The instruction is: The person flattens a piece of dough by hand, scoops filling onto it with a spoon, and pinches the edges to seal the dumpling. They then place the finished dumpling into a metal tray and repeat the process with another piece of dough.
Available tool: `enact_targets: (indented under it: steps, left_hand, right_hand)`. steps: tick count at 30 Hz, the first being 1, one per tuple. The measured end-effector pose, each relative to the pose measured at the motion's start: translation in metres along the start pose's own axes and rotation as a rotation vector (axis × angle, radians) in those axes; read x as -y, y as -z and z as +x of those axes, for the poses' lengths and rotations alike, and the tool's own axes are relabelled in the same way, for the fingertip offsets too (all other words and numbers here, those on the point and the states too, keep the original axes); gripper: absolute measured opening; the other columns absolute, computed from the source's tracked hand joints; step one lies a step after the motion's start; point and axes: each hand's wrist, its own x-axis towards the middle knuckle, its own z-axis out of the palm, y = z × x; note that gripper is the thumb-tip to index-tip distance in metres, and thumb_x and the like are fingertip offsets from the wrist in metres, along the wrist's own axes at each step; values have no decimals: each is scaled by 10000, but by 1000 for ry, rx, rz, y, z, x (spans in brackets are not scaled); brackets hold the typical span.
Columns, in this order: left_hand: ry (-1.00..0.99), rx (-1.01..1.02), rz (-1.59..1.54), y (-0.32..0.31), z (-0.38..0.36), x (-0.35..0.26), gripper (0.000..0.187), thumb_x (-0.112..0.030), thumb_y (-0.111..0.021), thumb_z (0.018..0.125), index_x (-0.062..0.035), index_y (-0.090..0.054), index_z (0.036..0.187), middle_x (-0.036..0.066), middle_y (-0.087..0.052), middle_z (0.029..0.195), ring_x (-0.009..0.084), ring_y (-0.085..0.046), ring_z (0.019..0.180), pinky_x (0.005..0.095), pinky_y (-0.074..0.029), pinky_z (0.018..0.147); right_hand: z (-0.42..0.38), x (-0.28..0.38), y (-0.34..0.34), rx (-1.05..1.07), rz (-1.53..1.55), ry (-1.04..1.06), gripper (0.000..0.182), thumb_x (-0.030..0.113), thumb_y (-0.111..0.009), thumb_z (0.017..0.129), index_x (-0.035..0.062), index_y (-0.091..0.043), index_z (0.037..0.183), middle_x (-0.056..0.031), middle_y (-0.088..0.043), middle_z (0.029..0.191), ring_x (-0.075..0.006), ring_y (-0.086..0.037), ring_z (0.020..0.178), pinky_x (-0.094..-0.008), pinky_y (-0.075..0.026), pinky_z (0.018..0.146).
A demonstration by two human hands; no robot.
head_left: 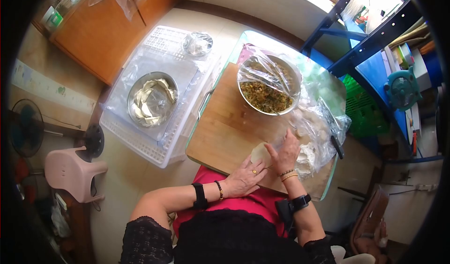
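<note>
A round, flat dough wrapper (260,153) lies near the front edge of the wooden board (220,135). My left hand (244,177) rests low at the board's edge with its fingers stretched out, the tips at the wrapper's lower side. To the right of the wrapper is my right hand (286,154), thumb apart from the fingers; whatever lies under its palm is hidden. Beside it is a heap of white flour (305,160). A metal bowl of chopped filling (266,97), partly covered with clear plastic, stands at the back of the board.
On a white plastic crate (161,158) to the left, a round metal dish (131,93) holds several folded dumplings (146,108). Clear plastic (318,123) and a black-handled utensil (336,147) lie at the right. A pink stool (75,175) stands on the floor at left.
</note>
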Motion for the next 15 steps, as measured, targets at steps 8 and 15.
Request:
enact_targets:
  steps: [8, 15]
  left_hand:
    - [49, -55, 29, -2, -7, 4, 627, -330, -693, 790, 0, -490, 1283, 222, -408, 1400, 361, -355, 1353, 550, -251, 1118]
    - [48, 21, 30, 8, -6, 6, 603, -324, -709, 766, -3, -523, 1241, 200, -467, 1316, 360, -400, 1309, 555, -248, 1119]
  right_hand:
    - [-5, 9, 9, 58, 250, 18, 775, 236, -721, 782, -18, -356, 1416, -208, -524, 1237, -359, -520, 1113, -469, -379, 951]
    - [14, 20, -7, 35, 52, 4, 767, 321, -751, 766, -5, -405, 1368, -192, -555, 1154, -353, -531, 1053, -448, -406, 884]
